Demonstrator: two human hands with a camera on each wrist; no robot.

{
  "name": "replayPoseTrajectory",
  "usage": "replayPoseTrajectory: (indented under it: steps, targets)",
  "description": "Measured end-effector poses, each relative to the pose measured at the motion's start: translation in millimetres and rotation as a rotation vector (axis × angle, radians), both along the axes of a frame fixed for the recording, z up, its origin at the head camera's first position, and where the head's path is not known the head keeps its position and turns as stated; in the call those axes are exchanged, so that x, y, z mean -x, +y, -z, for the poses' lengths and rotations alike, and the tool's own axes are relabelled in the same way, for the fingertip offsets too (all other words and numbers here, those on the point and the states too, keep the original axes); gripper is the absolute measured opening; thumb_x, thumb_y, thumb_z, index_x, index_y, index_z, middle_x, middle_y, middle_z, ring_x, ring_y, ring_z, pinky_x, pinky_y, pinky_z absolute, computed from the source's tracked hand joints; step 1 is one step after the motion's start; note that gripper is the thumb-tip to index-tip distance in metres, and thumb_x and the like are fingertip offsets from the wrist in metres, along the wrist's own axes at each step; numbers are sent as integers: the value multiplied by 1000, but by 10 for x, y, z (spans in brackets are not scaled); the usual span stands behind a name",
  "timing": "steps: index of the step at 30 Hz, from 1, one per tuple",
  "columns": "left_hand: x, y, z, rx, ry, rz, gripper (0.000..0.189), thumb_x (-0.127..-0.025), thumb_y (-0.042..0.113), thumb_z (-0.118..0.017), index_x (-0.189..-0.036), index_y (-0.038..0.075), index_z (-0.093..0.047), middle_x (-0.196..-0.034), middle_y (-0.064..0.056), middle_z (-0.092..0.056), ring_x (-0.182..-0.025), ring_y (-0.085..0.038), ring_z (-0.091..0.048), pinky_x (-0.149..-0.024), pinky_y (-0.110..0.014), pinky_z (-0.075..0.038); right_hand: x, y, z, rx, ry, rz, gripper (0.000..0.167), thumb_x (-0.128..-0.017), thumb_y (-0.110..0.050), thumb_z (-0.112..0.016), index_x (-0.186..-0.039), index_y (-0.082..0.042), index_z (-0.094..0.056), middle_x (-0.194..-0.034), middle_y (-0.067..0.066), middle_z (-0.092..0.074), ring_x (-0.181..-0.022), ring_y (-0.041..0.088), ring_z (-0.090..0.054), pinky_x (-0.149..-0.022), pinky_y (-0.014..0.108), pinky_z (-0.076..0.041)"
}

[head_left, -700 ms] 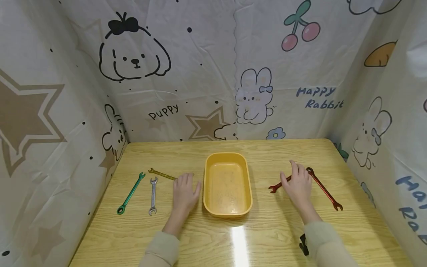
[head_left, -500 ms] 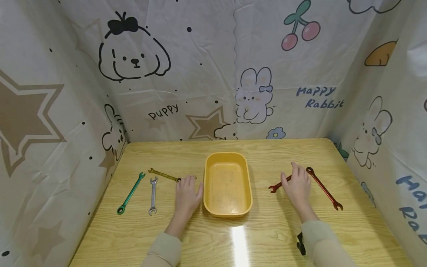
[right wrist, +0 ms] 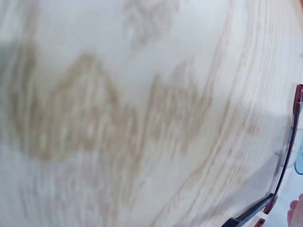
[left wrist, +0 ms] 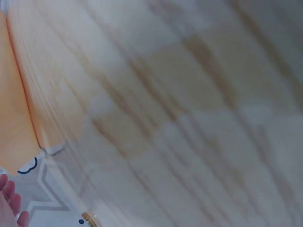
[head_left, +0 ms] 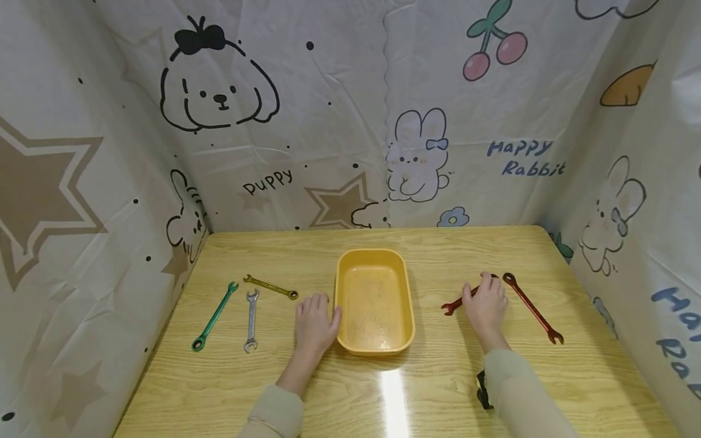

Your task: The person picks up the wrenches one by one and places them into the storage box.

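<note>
My left hand [head_left: 314, 325] is over the table just left of the yellow tray [head_left: 375, 350], its thumb at the tray's left rim. It holds nothing that I can see. Left of it lie a gold wrench [head_left: 271, 286], a silver wrench [head_left: 252, 321] and a green wrench [head_left: 215, 317]. My right hand [head_left: 486, 310] hovers over or touches a dark red wrench [head_left: 456, 304], hiding its middle; I cannot tell whether they touch. Another red wrench [head_left: 532, 308] slants just right of that hand. Only fingertips [left wrist: 10, 194] show in the left wrist view.
All stands on a light wooden table [head_left: 427, 249]. Cloth walls [head_left: 328, 121] with cartoon prints rise at the back and both sides. A black object [head_left: 483, 390] sits at the right wrist.
My left hand has moved right toward the tray, uncovering the gold wrench's ring end. My right hand has shifted slightly left and nearer, over the dark red wrench, which stays in place.
</note>
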State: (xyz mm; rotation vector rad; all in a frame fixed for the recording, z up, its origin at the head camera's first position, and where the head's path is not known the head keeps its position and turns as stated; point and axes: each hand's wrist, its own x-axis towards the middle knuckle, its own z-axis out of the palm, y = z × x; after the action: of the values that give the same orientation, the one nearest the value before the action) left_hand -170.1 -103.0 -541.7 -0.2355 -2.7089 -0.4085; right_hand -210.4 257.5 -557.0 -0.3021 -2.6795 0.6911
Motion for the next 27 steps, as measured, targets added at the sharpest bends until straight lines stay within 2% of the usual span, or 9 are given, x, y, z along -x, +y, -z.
replayPoseTrajectory:
  steps: [8, 13, 21, 27]
  targets:
    - [-8, 12, -18, 42, -111, -23, 43, -88, 40, -49, -109, 3, -55, -102, -11, -56, -95, -28, -49, -81, -42, -36, 52, -9, 65, -1, -84, 51, 49, -94, -30, -42, -123, 9, -37, -121, 31, -38, -105, 45, -38, -87, 57, -30]
    - [10, 29, -46, 44, -181, -22, 43, -88, 39, -50, -115, 6, -55, -107, -12, -56, -100, -29, -49, -84, -44, -35, 98, -19, 65, -27, -170, 77, 49, -95, -30, -37, -122, 10, -35, -123, 31, -36, -106, 46, -36, -87, 57, -30]
    - [26, 51, -80, 68, -243, -21, 37, -90, 35, -48, -116, 10, -54, -103, -9, -55, -95, -28, -48, -82, -44, -35, 141, -37, 16, -78, -322, 103, 58, -95, -32, -33, -128, 15, -26, -125, 35, -31, -111, 49, -33, -90, 58, -28]
    - [19, 61, -82, 59, -266, -24, 36, -90, 35, -48, -116, 11, -54, -102, -9, -54, -94, -27, -47, -81, -44, -35, 162, -38, 19, -113, -419, 119, 60, -95, -34, -30, -126, 17, -25, -123, 37, -32, -110, 49, -34, -89, 57, -29]
